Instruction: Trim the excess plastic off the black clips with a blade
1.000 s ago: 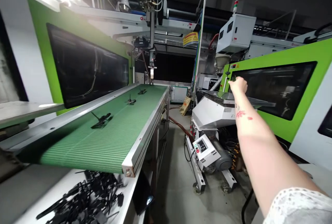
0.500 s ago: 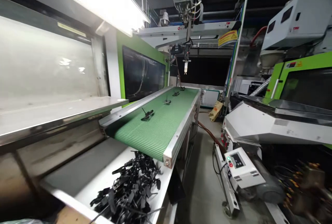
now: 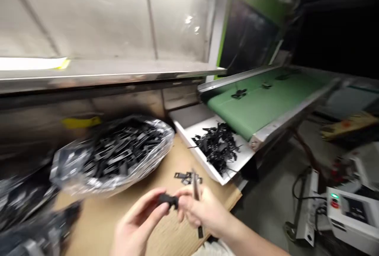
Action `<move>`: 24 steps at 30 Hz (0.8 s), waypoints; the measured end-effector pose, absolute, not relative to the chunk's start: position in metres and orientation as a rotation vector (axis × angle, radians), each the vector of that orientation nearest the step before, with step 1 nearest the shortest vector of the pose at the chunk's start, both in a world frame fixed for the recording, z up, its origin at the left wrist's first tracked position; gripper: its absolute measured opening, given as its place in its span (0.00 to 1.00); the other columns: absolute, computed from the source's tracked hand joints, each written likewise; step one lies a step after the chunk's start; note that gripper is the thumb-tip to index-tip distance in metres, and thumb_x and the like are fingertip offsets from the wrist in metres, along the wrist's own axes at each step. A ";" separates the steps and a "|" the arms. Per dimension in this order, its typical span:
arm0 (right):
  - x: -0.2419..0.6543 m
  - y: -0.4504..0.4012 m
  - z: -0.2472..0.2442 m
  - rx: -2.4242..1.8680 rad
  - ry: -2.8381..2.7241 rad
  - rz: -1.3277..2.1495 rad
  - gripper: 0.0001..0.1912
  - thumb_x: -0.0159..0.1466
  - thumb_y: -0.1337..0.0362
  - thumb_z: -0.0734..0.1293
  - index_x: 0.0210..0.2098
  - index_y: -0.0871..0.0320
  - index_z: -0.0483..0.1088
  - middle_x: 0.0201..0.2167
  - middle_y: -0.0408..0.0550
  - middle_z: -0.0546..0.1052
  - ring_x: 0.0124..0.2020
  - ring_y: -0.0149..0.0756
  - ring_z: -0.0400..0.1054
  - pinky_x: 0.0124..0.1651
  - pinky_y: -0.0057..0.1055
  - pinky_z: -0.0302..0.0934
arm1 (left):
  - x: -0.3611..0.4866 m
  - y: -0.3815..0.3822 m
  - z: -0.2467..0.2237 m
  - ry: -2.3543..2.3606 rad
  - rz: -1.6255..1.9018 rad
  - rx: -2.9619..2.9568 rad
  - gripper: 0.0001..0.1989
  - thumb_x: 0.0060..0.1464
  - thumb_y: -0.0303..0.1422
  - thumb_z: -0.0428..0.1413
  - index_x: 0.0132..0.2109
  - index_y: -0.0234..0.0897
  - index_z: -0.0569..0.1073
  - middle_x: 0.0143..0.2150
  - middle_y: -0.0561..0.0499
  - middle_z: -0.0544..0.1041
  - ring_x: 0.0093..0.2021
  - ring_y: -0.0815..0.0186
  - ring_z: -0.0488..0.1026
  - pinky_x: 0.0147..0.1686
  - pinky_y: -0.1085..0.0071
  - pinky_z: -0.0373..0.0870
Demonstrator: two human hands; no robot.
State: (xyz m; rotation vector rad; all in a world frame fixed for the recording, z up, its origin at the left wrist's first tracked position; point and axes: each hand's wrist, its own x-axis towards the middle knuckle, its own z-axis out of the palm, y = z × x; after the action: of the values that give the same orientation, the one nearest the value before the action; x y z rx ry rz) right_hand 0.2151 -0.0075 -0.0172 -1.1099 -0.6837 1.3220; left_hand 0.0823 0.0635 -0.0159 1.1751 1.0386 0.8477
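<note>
My left hand grips a small black plastic part between thumb and fingers. My right hand is closed round a slim metal tool with a dark lower end; blur hides its exact kind. The right thumb and forefinger also meet the other end of the black part. Just beyond my hands, several loose black parts lie on the brown work surface. To the left is a clear plastic bag, wide open and filled with similar black pieces.
A white tray with a heap of black parts sits under the end of a green conveyor belt. More parts ride on the belt. Dark bagged goods lie at lower left. A control box stands at right.
The view has swung left and down from the conveyor to the work surface. Both hands, the black part and the metal tool have come into view.
</note>
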 end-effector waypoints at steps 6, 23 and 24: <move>0.210 -0.007 -0.016 -1.067 -0.704 1.328 0.15 0.52 0.57 0.69 0.34 0.62 0.69 0.20 0.43 0.73 0.11 0.18 0.48 0.14 0.20 0.44 | 0.083 0.048 -0.007 0.983 0.960 1.063 0.11 0.34 0.31 0.65 0.30 0.37 0.77 0.29 0.53 0.79 0.33 0.66 0.74 0.34 0.76 0.71; 0.209 -0.034 -0.030 -1.540 -1.560 0.479 0.10 0.62 0.64 0.62 0.43 0.58 0.66 0.36 0.50 0.73 0.36 0.36 0.70 0.36 0.28 0.66 | 0.077 0.031 -0.016 1.064 0.901 1.377 0.08 0.46 0.34 0.59 0.36 0.40 0.78 0.36 0.50 0.79 0.41 0.61 0.74 0.45 0.70 0.67; 0.214 -0.037 -0.026 -1.585 -1.529 0.563 0.10 0.62 0.63 0.62 0.42 0.57 0.66 0.33 0.48 0.73 0.32 0.35 0.70 0.33 0.27 0.65 | 0.075 0.029 -0.017 1.075 0.930 1.492 0.07 0.48 0.33 0.58 0.36 0.41 0.78 0.37 0.50 0.79 0.41 0.61 0.74 0.45 0.70 0.68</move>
State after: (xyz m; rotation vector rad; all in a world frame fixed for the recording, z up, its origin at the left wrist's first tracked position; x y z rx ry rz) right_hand 0.2143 -0.0367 -0.0262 -1.5854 -1.5288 0.5630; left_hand 0.0747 0.0294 -0.0169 1.4924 1.0745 0.9301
